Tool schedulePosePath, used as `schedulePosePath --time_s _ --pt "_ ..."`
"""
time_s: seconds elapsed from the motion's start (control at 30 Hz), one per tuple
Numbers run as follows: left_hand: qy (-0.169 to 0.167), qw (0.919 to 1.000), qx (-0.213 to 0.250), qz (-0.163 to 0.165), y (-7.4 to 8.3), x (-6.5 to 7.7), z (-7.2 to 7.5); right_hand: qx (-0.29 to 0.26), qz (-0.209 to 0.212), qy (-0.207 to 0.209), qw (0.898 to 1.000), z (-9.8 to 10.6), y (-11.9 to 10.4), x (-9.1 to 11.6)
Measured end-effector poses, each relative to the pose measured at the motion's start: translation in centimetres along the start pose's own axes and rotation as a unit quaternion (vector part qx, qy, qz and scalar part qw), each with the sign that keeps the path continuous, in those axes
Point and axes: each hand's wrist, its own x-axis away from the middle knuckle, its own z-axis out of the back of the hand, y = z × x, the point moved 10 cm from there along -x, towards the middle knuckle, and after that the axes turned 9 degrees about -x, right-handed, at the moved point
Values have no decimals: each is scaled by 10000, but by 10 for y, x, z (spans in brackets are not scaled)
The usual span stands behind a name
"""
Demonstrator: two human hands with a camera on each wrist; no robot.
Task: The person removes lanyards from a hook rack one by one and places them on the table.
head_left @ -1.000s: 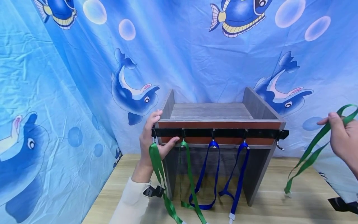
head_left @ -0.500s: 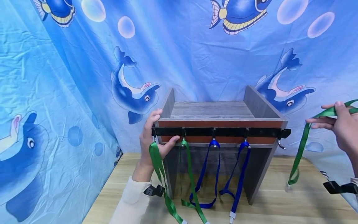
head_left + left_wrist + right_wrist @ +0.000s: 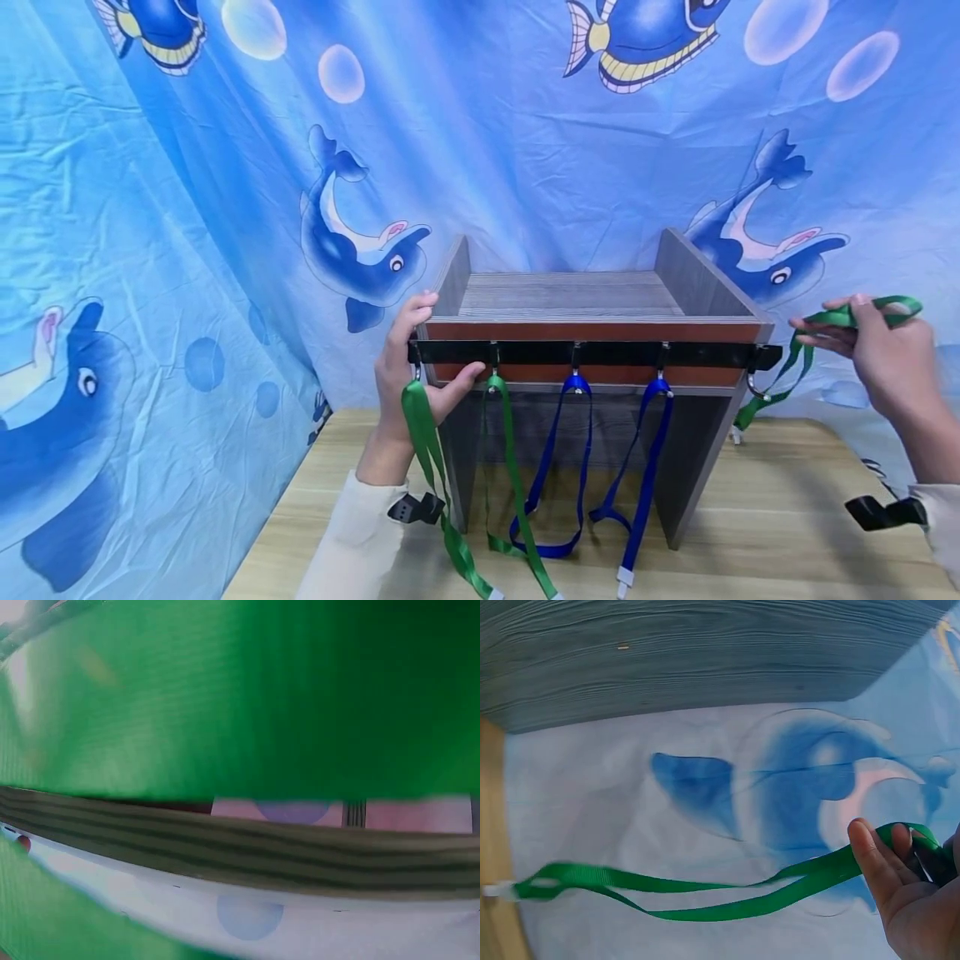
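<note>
A blue curtain (image 3: 517, 183) hangs behind the table (image 3: 787, 508) that I watch remotely. My right hand (image 3: 892, 362) pinches the green strap (image 3: 705, 913) between thumb and fingers. From these fingertips its long axis slopes down and left, the white clip (image 3: 501, 890) lowest; the other end loops out right of the thumb. My left hand (image 3: 405, 371), thumb spread and fingers extended, touches the shelf (image 3: 570, 293). For hanging, as I judge it, I should keep the loop wide, approach the hook (image 3: 756, 391) below-left of the right fingers by its tip, and keep the shelf steady.
</note>
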Motion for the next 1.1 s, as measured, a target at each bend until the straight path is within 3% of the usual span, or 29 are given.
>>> schedulePosePath --time_s 0.1,0.27,0.4,0.57,0.83,1.1 --pt "12 10000 15 58 0 1 0 222 -294 -233 9991 -10 22 5" --pt "-16 9999 18 104 1 3 -2 127 -666 -828 9943 -19 64 20" --pt "-21 9999 62 142 0 2 -3 99 -766 -1134 9905 -25 94 33" --pt "45 9997 140 181 -2 1 -1 15 -1075 -1359 9849 -40 124 41" --pt "164 9995 178 190 -4 0 3 145 -1943 -1673 9665 -61 169 48" --pt "101 9998 122 115 -3 -1 1 134 -2627 -1556 9522 -60 216 64"
